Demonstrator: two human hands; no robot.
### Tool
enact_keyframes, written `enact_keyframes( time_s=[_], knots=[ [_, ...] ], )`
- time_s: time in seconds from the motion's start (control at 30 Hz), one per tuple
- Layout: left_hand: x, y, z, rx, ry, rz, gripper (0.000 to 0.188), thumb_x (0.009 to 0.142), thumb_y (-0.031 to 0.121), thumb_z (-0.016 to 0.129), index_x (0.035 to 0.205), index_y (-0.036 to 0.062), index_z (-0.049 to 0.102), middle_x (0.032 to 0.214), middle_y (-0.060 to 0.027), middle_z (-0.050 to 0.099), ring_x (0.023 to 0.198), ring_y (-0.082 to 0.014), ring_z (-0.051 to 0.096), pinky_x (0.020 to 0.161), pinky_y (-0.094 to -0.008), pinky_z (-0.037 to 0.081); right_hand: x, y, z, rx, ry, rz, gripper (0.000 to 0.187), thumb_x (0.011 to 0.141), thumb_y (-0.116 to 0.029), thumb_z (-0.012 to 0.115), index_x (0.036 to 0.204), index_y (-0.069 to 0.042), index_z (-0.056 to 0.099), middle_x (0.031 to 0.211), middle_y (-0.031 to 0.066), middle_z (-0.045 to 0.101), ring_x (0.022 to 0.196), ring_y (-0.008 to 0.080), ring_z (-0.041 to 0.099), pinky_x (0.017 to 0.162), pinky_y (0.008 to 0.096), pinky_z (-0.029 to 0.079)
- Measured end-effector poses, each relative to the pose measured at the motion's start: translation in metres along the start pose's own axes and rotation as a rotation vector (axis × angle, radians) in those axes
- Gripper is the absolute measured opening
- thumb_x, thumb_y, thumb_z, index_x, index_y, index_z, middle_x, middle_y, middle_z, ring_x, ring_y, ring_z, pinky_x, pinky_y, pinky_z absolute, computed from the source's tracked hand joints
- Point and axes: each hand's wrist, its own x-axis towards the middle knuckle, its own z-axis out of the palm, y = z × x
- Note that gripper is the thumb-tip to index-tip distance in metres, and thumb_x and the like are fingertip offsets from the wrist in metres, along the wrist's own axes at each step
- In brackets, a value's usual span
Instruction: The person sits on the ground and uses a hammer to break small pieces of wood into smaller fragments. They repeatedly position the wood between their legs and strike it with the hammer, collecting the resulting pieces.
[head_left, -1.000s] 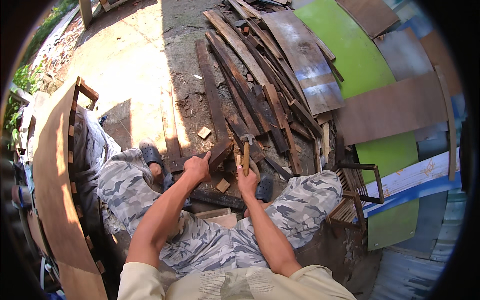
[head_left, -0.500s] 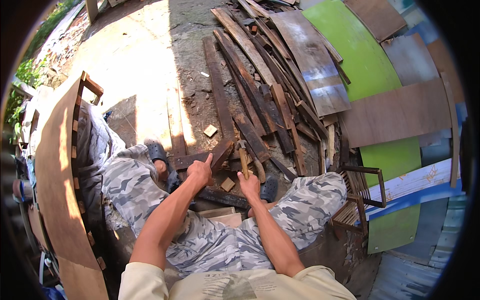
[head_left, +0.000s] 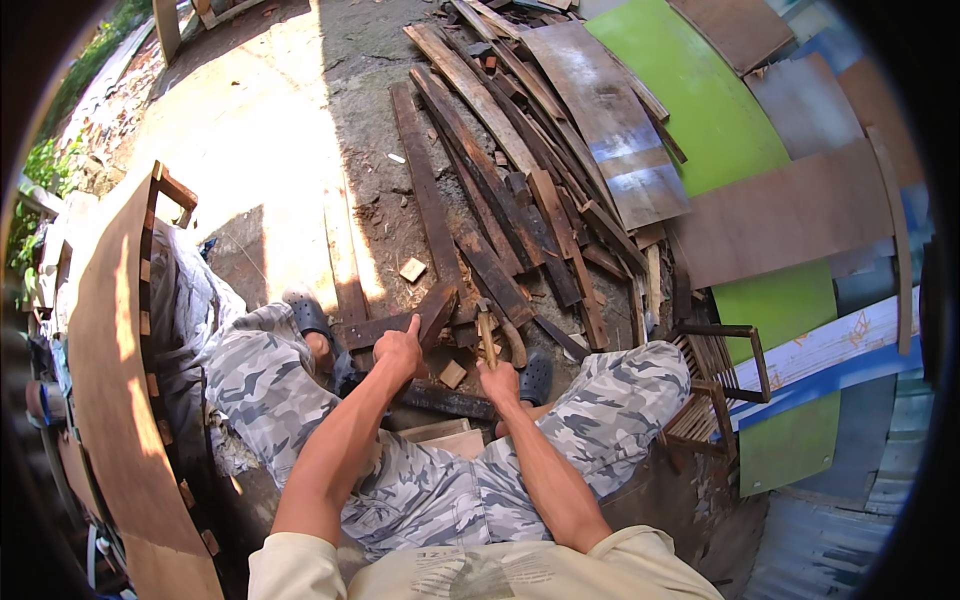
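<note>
Between my knees my left hand [head_left: 398, 352] is closed around a dark wooden board [head_left: 362, 331], its thumb pointing forward. A short dark wood block [head_left: 438, 308] meets this board at an angle, right beside that thumb. My right hand [head_left: 500, 382] grips a hammer by its light wooden handle [head_left: 486, 338]. The hammer's head end points away from me, just right of the block and apart from it. On the ground between my hands lies a small square wood offcut [head_left: 452, 374].
Long dark planks [head_left: 490, 180] lie piled ahead. To the right are green panels [head_left: 690, 100], brown sheets [head_left: 785, 210] and a small slatted wooden frame [head_left: 715, 385]. A long plywood panel [head_left: 115, 370] stands at my left. Another square offcut [head_left: 412, 269] lies ahead.
The whole view has shifted slightly. My right hand and the hammer have come a little closer to me. My left hand keeps its hold on the board.
</note>
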Motion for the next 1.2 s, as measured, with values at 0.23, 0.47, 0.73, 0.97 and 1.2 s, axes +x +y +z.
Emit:
enact_keyframes(
  time_s=[0.23, 0.47, 0.73, 0.97, 1.2],
  knots=[
    [-0.004, -0.004, -0.002, 0.006, -0.048, -0.010, 0.122, 0.069, 0.045, 0.081, 0.161, 0.0142, 0.007, 0.113, -0.0220, 0.070, 0.102, -0.0332, 0.070, 0.088, -0.0414, 0.057, 0.000, -0.065, -0.034, 0.349, 0.179, -0.261, 0.044, 0.094, -0.042, 0.064, 0.090, 0.001, 0.067, 0.066, 0.0153, 0.063, 0.062, 0.0358, 0.061, 0.062, 0.0435, 0.046],
    [-0.006, 0.007, -0.018, 0.008, -0.067, 0.018, 0.123, 0.069, 0.045, 0.081, 0.162, 0.0147, 0.006, 0.115, -0.0214, 0.070, 0.104, -0.0337, 0.070, 0.089, -0.0419, 0.057, 0.011, 0.004, 0.007, -0.069, -0.069, -0.005, 0.039, 0.092, -0.038, 0.063, 0.094, 0.000, 0.070, 0.084, 0.0257, 0.069, 0.085, 0.0420, 0.069, 0.074, 0.0506, 0.050],
    [-0.003, -0.005, -0.007, -0.007, -0.063, -0.006, 0.121, 0.068, 0.044, 0.080, 0.161, 0.0116, 0.009, 0.114, -0.0210, 0.070, 0.104, -0.0337, 0.070, 0.090, -0.0420, 0.056, -0.005, -0.073, -0.032, 0.364, 0.132, -0.341, 0.043, 0.096, -0.037, 0.062, 0.078, 0.002, 0.062, 0.062, 0.0157, 0.061, 0.062, 0.0360, 0.064, 0.059, 0.0453, 0.047],
    [-0.004, 0.006, -0.027, 0.020, -0.085, 0.010, 0.122, 0.068, 0.046, 0.081, 0.161, 0.0096, 0.010, 0.117, -0.0213, 0.070, 0.108, -0.0331, 0.069, 0.092, -0.0406, 0.055, 0.023, 0.028, 0.037, -0.016, 0.010, -0.075, 0.037, 0.094, -0.034, 0.063, 0.086, 0.002, 0.067, 0.073, 0.0247, 0.065, 0.074, 0.0439, 0.067, 0.065, 0.0493, 0.048],
    [0.001, -0.006, -0.014, -0.003, -0.095, -0.027, 0.125, 0.067, 0.050, 0.082, 0.161, 0.0109, 0.009, 0.121, -0.0209, 0.068, 0.111, -0.0330, 0.068, 0.095, -0.0408, 0.054, 0.003, -0.078, -0.029, 0.336, 0.084, -0.334, 0.036, 0.094, -0.033, 0.063, 0.087, 0.002, 0.067, 0.072, 0.0242, 0.065, 0.073, 0.0430, 0.067, 0.064, 0.0484, 0.047]
  ],
)
